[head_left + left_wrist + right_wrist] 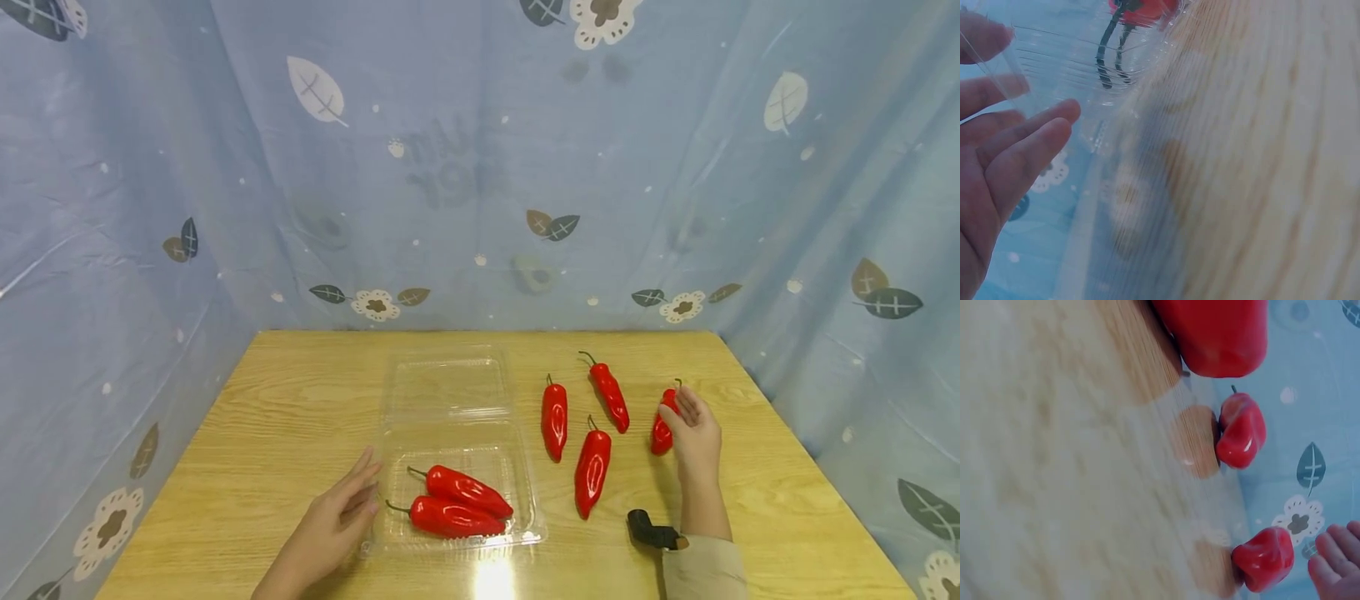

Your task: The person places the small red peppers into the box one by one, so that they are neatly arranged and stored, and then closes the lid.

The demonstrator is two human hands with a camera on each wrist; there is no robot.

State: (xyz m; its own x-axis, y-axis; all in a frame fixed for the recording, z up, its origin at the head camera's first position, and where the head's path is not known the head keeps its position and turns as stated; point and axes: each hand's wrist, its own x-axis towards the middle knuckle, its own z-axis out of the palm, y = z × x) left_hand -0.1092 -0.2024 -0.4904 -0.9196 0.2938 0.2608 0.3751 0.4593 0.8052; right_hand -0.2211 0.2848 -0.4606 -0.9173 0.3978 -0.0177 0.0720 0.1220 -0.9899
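A clear plastic clamshell box lies with its lid folded back. Inside it are two red peppers, a rear one and a front one, stems pointing left. My left hand is at the box's left side, fingers loosely extended beside its clear wall. On the right, my right hand is over a red pepper, thumb across it in the head view and fingers on its right. In the right wrist view the fingers are straight, beside a pepper.
Between box and right hand lie three more red peppers: one on the left, one farther back, one nearer. A black device sits at the right wrist. A patterned blue curtain encloses the wooden table.
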